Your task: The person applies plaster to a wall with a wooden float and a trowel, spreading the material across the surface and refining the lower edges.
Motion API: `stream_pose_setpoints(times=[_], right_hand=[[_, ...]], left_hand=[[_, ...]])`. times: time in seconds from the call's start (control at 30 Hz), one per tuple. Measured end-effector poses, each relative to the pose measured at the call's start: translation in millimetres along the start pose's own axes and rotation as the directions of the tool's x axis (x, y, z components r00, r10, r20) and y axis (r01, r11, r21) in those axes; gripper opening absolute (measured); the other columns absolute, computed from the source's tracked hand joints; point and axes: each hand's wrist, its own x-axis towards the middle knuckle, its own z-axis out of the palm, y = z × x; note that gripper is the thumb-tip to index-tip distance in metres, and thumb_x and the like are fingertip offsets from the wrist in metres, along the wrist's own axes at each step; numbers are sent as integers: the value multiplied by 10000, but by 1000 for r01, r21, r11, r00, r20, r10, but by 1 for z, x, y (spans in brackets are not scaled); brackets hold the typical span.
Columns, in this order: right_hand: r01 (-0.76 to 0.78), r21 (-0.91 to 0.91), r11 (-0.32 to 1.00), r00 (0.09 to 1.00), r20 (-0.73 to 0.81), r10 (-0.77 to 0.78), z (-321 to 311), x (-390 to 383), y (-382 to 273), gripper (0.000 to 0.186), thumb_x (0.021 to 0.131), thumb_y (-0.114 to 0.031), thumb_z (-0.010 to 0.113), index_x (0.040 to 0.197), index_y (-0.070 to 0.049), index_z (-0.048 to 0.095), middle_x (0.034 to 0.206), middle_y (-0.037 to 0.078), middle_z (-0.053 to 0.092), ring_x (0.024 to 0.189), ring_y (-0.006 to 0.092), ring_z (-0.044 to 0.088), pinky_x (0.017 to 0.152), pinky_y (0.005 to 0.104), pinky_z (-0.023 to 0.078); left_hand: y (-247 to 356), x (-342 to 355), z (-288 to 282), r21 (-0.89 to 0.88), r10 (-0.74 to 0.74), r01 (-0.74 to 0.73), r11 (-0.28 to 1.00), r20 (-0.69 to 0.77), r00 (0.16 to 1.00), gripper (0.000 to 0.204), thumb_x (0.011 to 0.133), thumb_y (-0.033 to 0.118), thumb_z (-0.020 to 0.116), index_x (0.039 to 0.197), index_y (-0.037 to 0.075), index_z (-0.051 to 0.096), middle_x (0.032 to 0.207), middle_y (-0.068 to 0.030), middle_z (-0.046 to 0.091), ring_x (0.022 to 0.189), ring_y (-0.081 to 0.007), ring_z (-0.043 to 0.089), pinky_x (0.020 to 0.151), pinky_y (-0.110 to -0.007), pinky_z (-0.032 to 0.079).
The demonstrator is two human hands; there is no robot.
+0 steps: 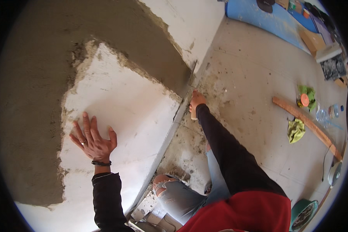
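My left hand lies flat on the white wall with its fingers spread, a ring and a dark bracelet on it. Around this bare patch runs wet grey-brown plaster with a ragged edge. Low down, near where the wall meets the floor, my right hand is closed round the light handle of a trowel. The thin dark blade of the trowel shows edge-on beyond the fist, against the lower end of the plaster band. My fingers hide part of the handle.
Plaster spatters mark the tiled floor by the wall. To the right lie a wooden plank, a yellow-green cloth and plastic bottles. A green bucket stands at lower right. Far off is a blue mat.
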Motion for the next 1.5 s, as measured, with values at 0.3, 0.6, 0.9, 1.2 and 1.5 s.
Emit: stream_pose_setpoints(times=[0.3, 0.6, 0.9, 1.2, 1.5], right_hand=[[890, -164, 426, 456, 316, -832, 91, -199, -261, 331, 1000, -306, 383, 912, -16, 518, 698, 158, 550, 512, 276, 570, 527, 402, 477], [434, -61, 899, 880, 241, -409, 45, -151, -159, 458, 1000, -404, 367, 916, 19, 521, 539, 137, 548, 418, 277, 594, 424, 421, 491], [340, 58, 939, 888, 310, -341, 53, -176, -190, 350, 999, -417, 393, 898, -87, 457, 588, 56, 451, 402, 172, 443, 390, 366, 420], [614, -115, 781, 765, 333, -552, 67, -198, -223, 344, 992, -423, 411, 938, -88, 465, 595, 38, 440, 434, 156, 465, 391, 321, 424], [61, 66, 996, 981, 181, -72, 16, -90, -98, 417, 993, -443, 393, 985, -42, 509, 593, 116, 500, 393, 238, 513, 371, 402, 451]], left_hand=[[-6, -6, -1, -67, -45, 49, 997, 56, 997, 532, 767, 365, 584, 1236, 114, 574, 1480, -44, 418, 1446, -315, 206, 1162, -545, 19], [-7, -4, -7, -94, -48, 57, 994, 91, 995, 537, 770, 363, 587, 1241, 107, 573, 1497, -36, 388, 1450, -312, 191, 1157, -563, 25], [-8, -6, -6, -126, -65, 81, 989, 123, 990, 538, 772, 358, 592, 1250, 112, 565, 1505, -25, 376, 1453, -303, 178, 1158, -561, 24], [-13, -9, -4, -96, -67, 77, 992, 109, 992, 497, 777, 369, 563, 1212, 133, 606, 1516, 6, 363, 1465, -274, 140, 1161, -556, 21], [-4, -3, -6, -145, -61, 76, 986, 101, 993, 498, 772, 357, 580, 1211, 122, 597, 1506, -5, 377, 1454, -288, 172, 1160, -554, 36]])
